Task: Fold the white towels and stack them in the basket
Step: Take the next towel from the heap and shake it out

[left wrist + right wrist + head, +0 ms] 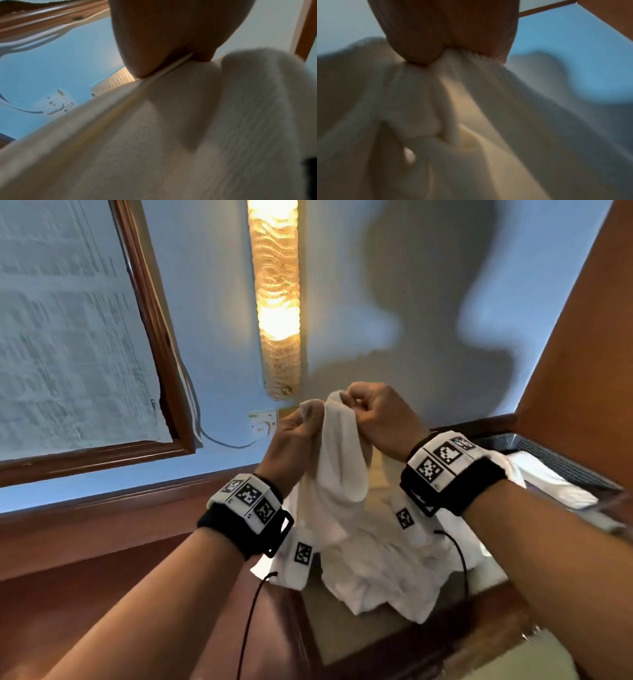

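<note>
A white towel (342, 460) hangs from both hands, lifted above a crumpled heap of white towels (380, 570) on the tabletop. My left hand (294, 436) pinches the towel's upper edge at the left, and my right hand (373, 412) pinches it close beside, at the right. In the left wrist view my left hand (171, 63) grips the towel's hem (137, 121). In the right wrist view my right hand (440, 56) pinches bunched towel cloth (453, 108). A dark basket (561, 463) at the right holds white cloth (548, 481).
A wooden-edged table (445, 642) stands against a blue wall. A lit wall lamp (277, 296), a socket with a white cable (262, 421) and a wood-framed board (68, 337) are on the wall. A wooden panel (589, 337) rises at the right.
</note>
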The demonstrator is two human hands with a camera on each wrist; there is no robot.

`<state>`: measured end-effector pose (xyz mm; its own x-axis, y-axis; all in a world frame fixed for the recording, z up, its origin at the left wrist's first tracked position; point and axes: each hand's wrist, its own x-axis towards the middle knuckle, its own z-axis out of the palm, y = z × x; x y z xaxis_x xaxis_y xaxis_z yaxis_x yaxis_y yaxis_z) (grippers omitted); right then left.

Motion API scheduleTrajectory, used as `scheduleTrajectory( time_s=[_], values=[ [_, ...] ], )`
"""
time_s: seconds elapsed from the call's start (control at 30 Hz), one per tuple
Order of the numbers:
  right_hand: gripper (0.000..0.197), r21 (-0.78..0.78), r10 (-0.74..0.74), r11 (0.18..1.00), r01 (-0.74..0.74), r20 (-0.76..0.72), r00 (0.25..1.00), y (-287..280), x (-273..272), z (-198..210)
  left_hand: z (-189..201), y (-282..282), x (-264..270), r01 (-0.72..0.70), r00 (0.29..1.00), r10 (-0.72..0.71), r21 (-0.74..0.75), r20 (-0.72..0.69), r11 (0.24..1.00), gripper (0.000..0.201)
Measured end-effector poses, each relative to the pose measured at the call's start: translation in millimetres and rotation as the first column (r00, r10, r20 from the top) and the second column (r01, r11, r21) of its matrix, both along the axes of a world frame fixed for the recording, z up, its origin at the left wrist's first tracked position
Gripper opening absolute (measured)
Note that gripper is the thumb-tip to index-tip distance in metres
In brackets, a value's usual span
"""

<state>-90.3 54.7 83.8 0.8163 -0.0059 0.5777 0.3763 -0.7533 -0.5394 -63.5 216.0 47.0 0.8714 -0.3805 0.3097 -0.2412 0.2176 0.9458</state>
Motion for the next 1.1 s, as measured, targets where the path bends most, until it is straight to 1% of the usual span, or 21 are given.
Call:
scheduleTrajectory(
  time_s=[0.07,0.1,0.13,0.2,0.23,0.27,0.33,0.37,0.4,0.43,0.47,0.5,0.53,0.6,0.67,0.73,0.83,0.93,1.0,1.1],
  values=[
    [0.046,-0.049,-0.088,0.995,0.087,-0.005,0.996,4.9,-27.1,-9.5,-3.9,11.0,-11.5,0.027,0.999,-0.027,0.028,0.031,0.999,0.03],
    [0.048,-0.071,-0.114,0.991,0.113,-0.001,0.994,8.4,-42.0,-16.3,-4.4,16.3,-19.4,0.029,0.999,-0.03,0.028,0.036,0.999,0.029],
    [0.046,-0.098,-0.117,0.988,0.118,0.017,0.993,13.3,-57.5,-24.1,-4.5,21.8,-25.9,0.026,0.999,-0.027,0.021,0.036,0.999,0.029],
    [0.032,-0.191,-0.1,0.975,0.114,0.083,0.992,20.2,-81.7,-47.6,-1.5,31.7,-36.2,0.001,0.999,-0.002,0.019,0.039,1.0,0.03],
    [0.026,-0.239,-0.107,0.963,0.127,0.096,0.99,20.9,-89.5,-62.7,1.6,38.0,-40.7,-0.021,0.999,0.021,0.017,0.041,1.0,0.03],
    [0.025,-0.27,-0.14,0.95,0.154,0.072,0.988,18.5,-95.1,-78.5,4.9,45.3,-44.3,-0.047,0.998,0.047,0.011,0.038,0.999,0.031],
    [0.028,-0.298,-0.268,0.926,0.233,-0.081,0.96,4.6,-104.0,-107.8,12.3,61.5,-50.4,-0.078,0.997,0.078,-0.005,0.021,0.997,0.035],
    [0.03,-0.324,-0.35,0.903,0.283,-0.17,0.921,-5.2,-107.7,-120.6,15.9,70.1,-53.7,-0.093,0.995,0.094,-0.014,0.016,0.996,0.036],
    [0.03,-0.347,-0.427,0.879,0.327,-0.265,0.865,-15.4,-110.0,-131.7,18.9,79.0,-59.1,-0.106,0.994,0.107,-0.015,0.012,0.994,0.036],
    [0.028,-0.332,-0.468,0.872,0.36,-0.348,0.812,-22.5,-111.9,-138.8,17.6,86.7,-62.8,-0.118,0.993,0.118,-0.003,0.006,0.993,0.036],
    [0.026,-0.28,-0.465,0.883,0.377,-0.407,0.786,-24.8,-112.1,-142.7,15.6,93.1,-67.7,-0.133,0.991,0.133,0.012,-0.012,0.991,0.035],
    [0.024,-0.228,-0.442,0.897,0.379,-0.434,0.785,-22.7,-110.2,-143.0,10.8,98.2,-71.5,-0.131,0.991,0.132,0.018,-0.033,0.991,0.036],
    [0.024,-0.195,-0.415,0.91,0.366,-0.433,0.8,-17.0,-106.2,-140.8,4.4,102.7,-75.2,-0.119,0.991,0.119,0.016,-0.057,0.993,0.037],
    [0.019,-0.131,-0.352,0.936,0.327,-0.375,0.857,3.9,-94.4,-129.1,-13.4,107.5,-78.2,-0.102,0.988,0.104,0.02,-0.113,0.995,0.038],
    [0.017,0.02,-0.202,0.976,0.217,-0.293,0.934,31.8,-83.5,-108.8,-29.9,109.5,-81.1,-0.124,0.977,0.129,0.042,-0.172,0.991,0.037],
    [0.022,0.128,-0.043,0.989,0.076,-0.245,0.969,55.6,-75.1,-89.9,-44.9,110.2,-82.5,-0.137,0.968,0.144,0.047,-0.205,0.989,0.037],
    [0.018,0.128,0.129,0.987,-0.099,-0.253,0.959,78.1,-67.2,-75.2,-56.5,105.7,-86.5,-0.106,0.963,0.112,0.038,-0.243,0.994,0.037],
    [0.01,0.141,0.239,0.968,-0.208,-0.267,0.934,87.3,-59.5,-70.2,-62.4,97.7,-92.7,-0.071,0.954,0.081,0.047,-0.287,0.996,0.034],
    [0.012,0.094,0.246,0.969,-0.229,-0.262,0.933,86.4,-52.9,-73.5,-63.8,95.6,-97.1,-0.055,0.949,0.063,0.034,-0.309,0.998,0.033],
    [0.03,-0.029,0.228,0.97,-0.24,-0.224,0.948,79.0,-51.4,-91.5,-58.8,105.2,-97.6,-0.144,0.941,0.143,0.022,-0.306,0.989,0.032]
  ],
)
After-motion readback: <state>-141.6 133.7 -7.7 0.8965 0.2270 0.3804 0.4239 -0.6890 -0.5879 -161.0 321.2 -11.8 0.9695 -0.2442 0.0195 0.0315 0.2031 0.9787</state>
